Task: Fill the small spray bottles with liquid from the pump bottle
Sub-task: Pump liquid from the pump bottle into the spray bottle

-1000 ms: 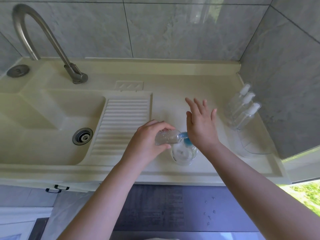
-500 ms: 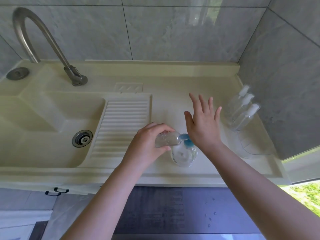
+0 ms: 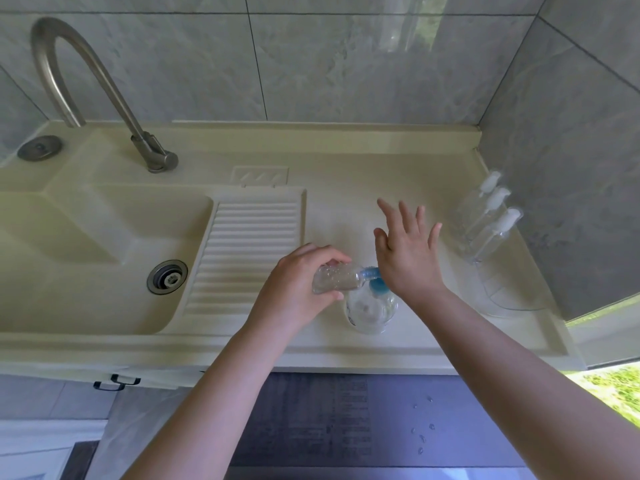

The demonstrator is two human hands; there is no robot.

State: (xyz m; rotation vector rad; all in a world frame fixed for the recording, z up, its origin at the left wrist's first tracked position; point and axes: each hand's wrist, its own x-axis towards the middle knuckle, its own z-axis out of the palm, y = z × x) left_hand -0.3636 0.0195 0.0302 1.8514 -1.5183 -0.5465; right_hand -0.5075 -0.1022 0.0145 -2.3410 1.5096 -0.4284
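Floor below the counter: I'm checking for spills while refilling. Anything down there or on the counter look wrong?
Yes. A few droplets lie scattered on the dark floor mat under the right arm, which looks like spilled liquid. On the counter, the three capped spray bottles lean against the wall rather than standing upright.

Left hand (image 3: 301, 289) fingers curled in a grip, right hand (image 3: 407, 258) palm down, fingers straight and spread

- The pump bottle (image 3: 371, 308) is stood on the counter (image 3: 346, 209), right of the ribbed drainboard (image 3: 247, 254).
- Three spray bottles (image 3: 485, 220) are grouped at the counter's right, against the wall.
- The basin (image 3: 86, 254) is set left.
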